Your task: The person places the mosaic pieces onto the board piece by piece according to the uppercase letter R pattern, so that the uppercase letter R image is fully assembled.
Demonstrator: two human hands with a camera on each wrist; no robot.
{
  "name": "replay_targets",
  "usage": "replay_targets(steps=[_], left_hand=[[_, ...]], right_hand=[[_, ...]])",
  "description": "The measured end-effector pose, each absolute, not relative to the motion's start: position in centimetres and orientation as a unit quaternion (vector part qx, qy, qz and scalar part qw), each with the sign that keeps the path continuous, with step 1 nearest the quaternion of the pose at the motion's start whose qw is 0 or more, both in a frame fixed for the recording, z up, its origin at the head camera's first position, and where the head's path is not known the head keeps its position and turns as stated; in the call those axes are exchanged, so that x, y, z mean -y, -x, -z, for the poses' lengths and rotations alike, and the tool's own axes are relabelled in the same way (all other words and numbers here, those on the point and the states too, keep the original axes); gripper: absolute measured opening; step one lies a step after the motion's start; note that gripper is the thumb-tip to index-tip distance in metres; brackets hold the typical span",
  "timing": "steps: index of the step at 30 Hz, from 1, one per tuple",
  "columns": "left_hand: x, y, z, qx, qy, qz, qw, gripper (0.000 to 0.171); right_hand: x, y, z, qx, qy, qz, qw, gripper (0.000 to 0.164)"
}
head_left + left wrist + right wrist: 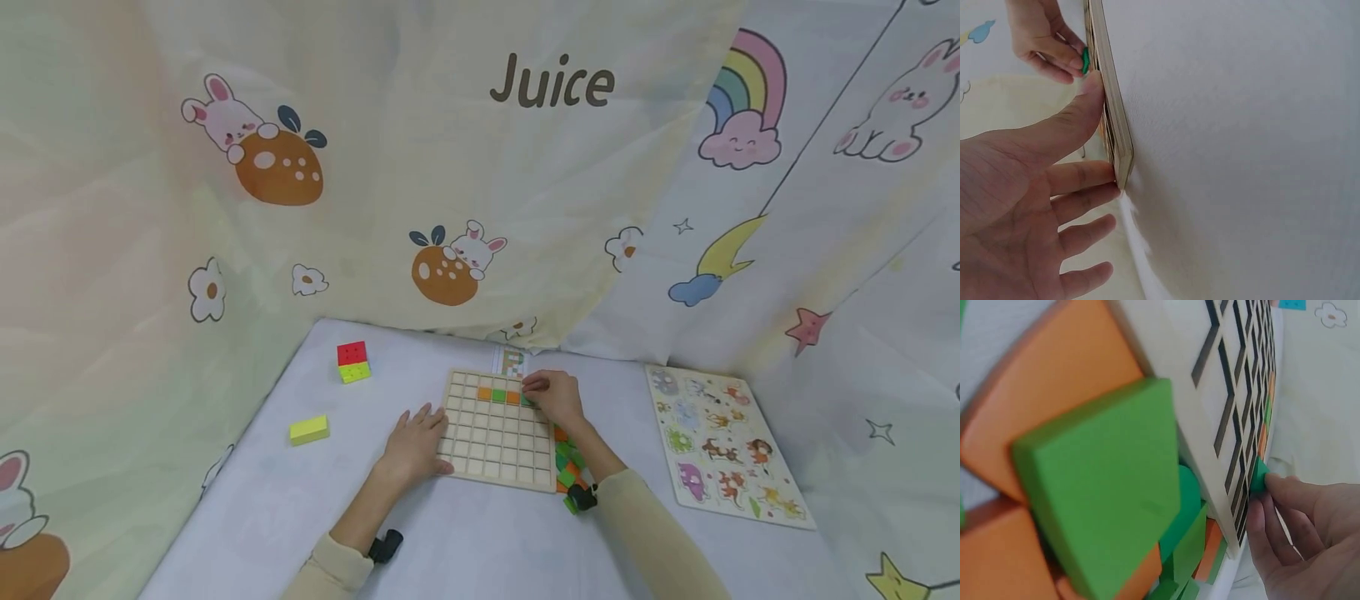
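Note:
A wooden grid board (487,450) lies on the table with two orange tiles and one green tile (498,396) in a row near its far side. My left hand (415,448) rests at the board's left edge, its fingers spread and fairly straight and its thumb against the edge in the left wrist view. At the far right of the board, my right hand (555,396) pinches a darker green tile (1259,477) between thumb and fingertips, at the grid surface beside the row's end. Fingers partly hide that tile.
Loose green and orange tiles (1104,487) are heaped along the board's right edge. Behind the board lies a patterned card (513,362). A puzzle cube (352,360) and a yellow block (309,430) stand to the left; an animal picture board (727,450) lies to the right.

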State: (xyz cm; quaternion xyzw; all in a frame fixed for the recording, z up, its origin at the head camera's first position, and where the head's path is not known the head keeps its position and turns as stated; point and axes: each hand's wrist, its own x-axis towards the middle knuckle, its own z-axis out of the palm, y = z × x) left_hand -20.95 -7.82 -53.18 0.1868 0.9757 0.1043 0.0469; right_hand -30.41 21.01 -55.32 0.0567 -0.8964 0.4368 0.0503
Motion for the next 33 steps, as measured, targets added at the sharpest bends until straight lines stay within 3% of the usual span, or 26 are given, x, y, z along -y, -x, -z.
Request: replay_targets(steps=[19, 33], left_hand=[[7.7, 21.4, 53.8, -0.977, -0.182, -0.098, 0.053, 0.092], [7.6, 21.3, 53.6, -0.977, -0.182, -0.100, 0.047, 0.092]], right_hand=[[-21.2, 29.8, 55.2, 0.913, -0.052, -0.401, 0.048, 0.014], [-24.3, 27.9, 53.6, 0.909, -0.064, -0.409, 0.057, 0.016]])
